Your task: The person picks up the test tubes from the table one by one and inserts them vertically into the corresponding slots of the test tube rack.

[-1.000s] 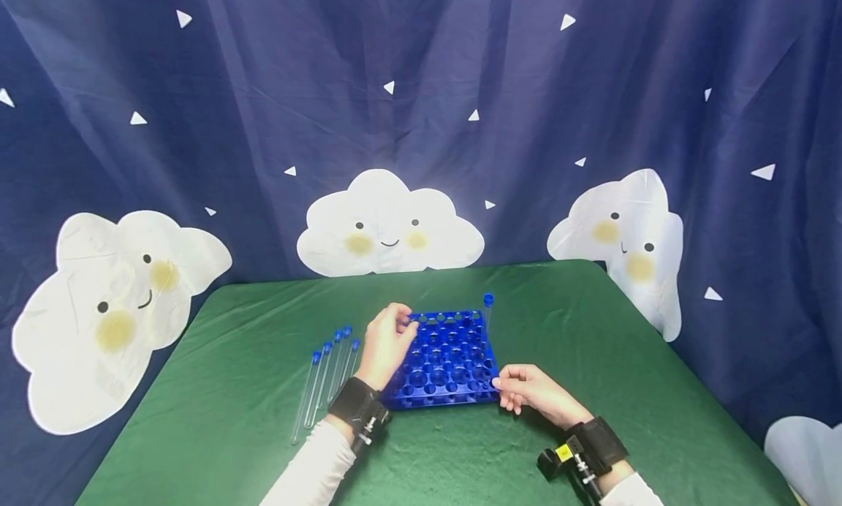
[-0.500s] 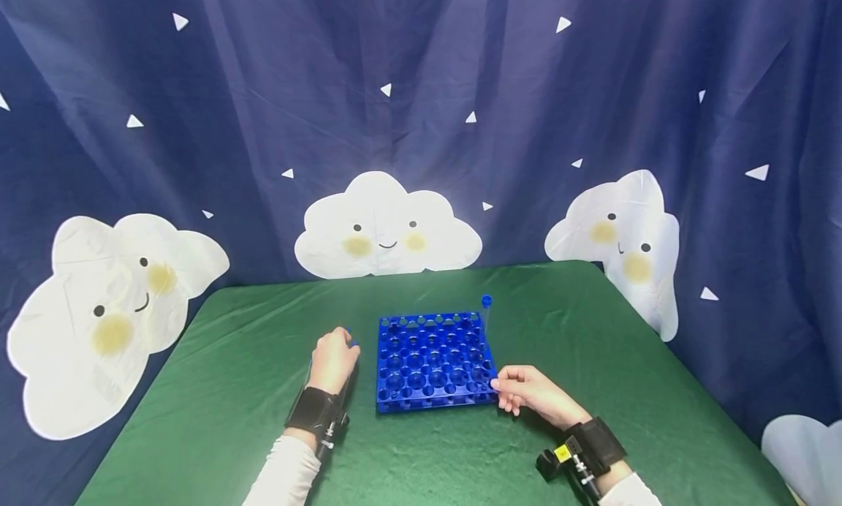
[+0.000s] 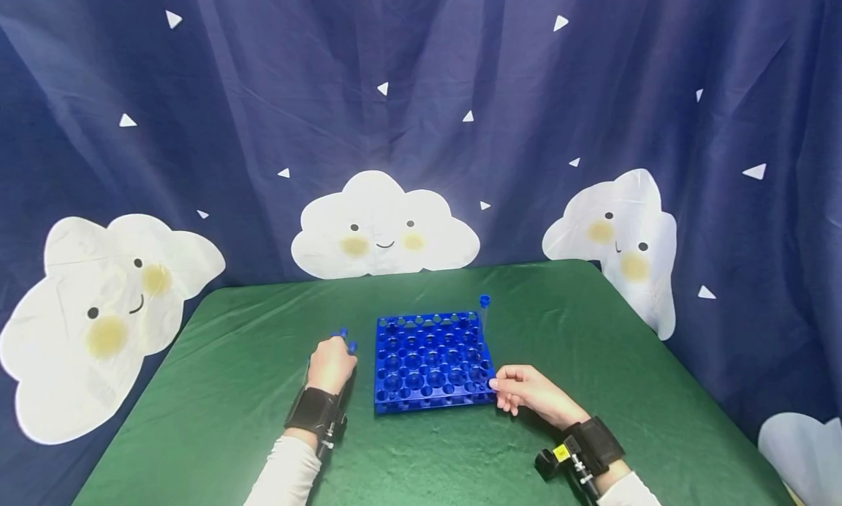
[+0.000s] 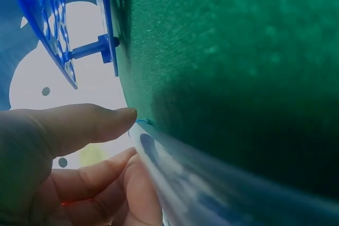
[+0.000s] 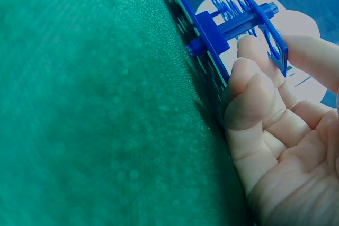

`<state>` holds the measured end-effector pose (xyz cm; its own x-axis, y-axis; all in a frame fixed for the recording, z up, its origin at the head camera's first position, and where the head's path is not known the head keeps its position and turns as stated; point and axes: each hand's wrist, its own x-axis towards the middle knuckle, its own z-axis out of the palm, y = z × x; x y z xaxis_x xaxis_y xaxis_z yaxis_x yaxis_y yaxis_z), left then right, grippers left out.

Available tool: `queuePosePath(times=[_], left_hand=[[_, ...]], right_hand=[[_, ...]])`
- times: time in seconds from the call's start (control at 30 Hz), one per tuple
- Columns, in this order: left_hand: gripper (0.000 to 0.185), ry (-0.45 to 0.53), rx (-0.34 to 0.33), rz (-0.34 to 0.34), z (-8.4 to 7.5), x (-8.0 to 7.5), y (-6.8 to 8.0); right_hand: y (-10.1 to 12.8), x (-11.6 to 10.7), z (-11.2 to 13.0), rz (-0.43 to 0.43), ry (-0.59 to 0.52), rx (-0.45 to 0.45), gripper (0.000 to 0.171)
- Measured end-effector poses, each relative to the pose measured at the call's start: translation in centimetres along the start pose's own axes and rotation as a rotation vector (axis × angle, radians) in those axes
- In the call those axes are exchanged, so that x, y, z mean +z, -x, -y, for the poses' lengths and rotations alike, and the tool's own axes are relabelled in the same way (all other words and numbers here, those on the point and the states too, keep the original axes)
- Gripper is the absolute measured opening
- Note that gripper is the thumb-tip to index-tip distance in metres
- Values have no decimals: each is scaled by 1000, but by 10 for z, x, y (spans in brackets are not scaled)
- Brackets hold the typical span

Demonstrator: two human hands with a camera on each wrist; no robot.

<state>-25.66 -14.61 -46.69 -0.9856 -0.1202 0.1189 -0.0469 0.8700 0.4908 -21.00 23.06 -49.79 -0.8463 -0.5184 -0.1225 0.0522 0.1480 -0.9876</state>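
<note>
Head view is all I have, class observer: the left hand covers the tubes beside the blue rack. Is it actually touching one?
Observer: Yes. In the left wrist view the left hand has thumb and fingers closing on a clear tube lying on the green cloth.
Operator: And the right hand?
Observer: The right wrist view shows the right hand with fingertips against the blue rack, at its corner by a post.
Operator: Is the rack lifted?
Observer: I cannot tell; its lower plate looks against the cloth there.
</note>
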Motion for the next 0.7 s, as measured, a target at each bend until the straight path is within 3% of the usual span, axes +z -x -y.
queuePosePath(times=[0.13,0.4,0.7], left_hand=[[13,-24,2,6,-2,1,0],[10,-74,7,27,-6,5,-1],[19,-38,-38,67,-9,1,-2]], right_hand=[[0,0,0,0,-4,4,25],[0,0,1,0,-8,9,26],[0,-1,0,-2,-10,11,25]])
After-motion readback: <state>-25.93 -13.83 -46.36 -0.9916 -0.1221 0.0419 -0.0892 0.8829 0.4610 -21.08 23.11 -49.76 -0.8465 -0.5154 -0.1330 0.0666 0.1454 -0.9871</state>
